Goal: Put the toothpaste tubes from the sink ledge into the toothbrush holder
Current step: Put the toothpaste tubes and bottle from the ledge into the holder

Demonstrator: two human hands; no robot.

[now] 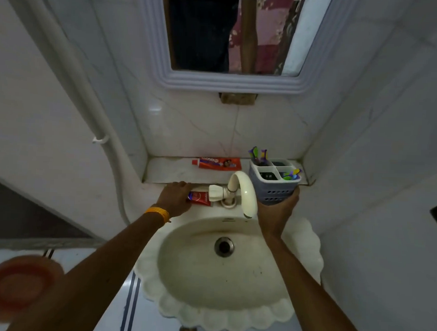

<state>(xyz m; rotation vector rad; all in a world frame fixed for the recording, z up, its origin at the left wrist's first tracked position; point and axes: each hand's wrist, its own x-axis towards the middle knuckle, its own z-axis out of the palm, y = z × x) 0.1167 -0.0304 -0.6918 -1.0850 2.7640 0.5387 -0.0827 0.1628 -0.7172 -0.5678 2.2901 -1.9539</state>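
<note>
A red toothpaste tube [200, 198] lies on the sink's back rim left of the tap, and my left hand [174, 198] is closed over its left end. A second red tube [220, 163] lies flat on the marble ledge [167, 171] against the wall. The grey-blue toothbrush holder [273, 183], with four compartments, is gripped from below by my right hand [277, 213] at the ledge's front right. Toothbrushes stand in its back-left and front-right compartments; the other two look dark.
The cream tap [243, 191] curves forward between my hands over the scalloped sink [306, 245]. A mirror [232, 37] hangs above. Tiled walls close in on both sides. A white pipe [100, 126] runs down the left wall. An orange basin [17, 287] sits low left.
</note>
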